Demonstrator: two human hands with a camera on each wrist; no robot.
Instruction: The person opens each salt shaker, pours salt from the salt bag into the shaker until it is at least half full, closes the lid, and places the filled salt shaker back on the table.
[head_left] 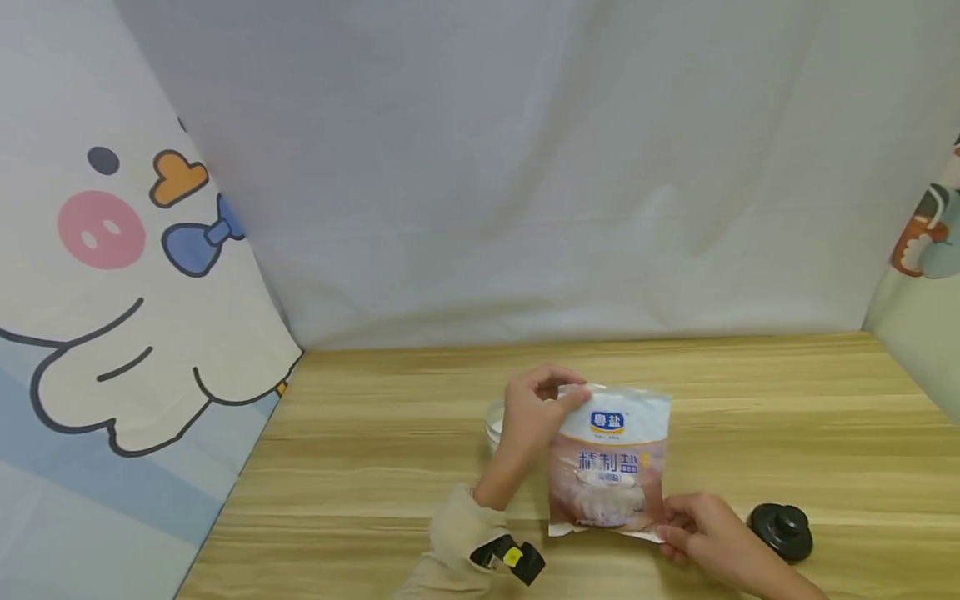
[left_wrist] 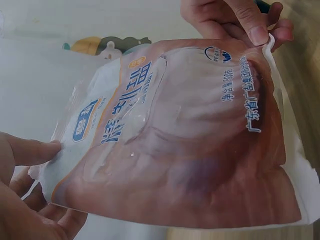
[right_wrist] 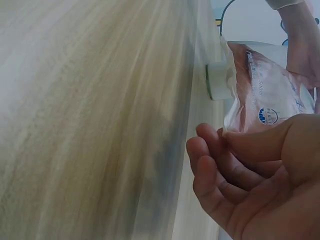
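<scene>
A bag of salt (head_left: 609, 467), pale blue at the top and pinkish brown below, is held up above the table with its printed front facing me. At its upper left corner my left hand (head_left: 532, 417) pinches the edge between thumb and fingers. My right hand (head_left: 708, 533) pinches the lower right corner, thumb in front, which the right wrist view also shows. The left wrist view shows the bag (left_wrist: 190, 135) close up, its bottom seam toward the right hand. Behind the left hand stands a glass bowl (head_left: 495, 421) with something white in it, mostly hidden.
A round black lid with a knob (head_left: 783, 532) lies on the wooden table (head_left: 375, 467), right of my right hand. A pale cloth (head_left: 525, 167) hangs along the back, and a cartoon-printed sheet (head_left: 112, 333) stands at the left.
</scene>
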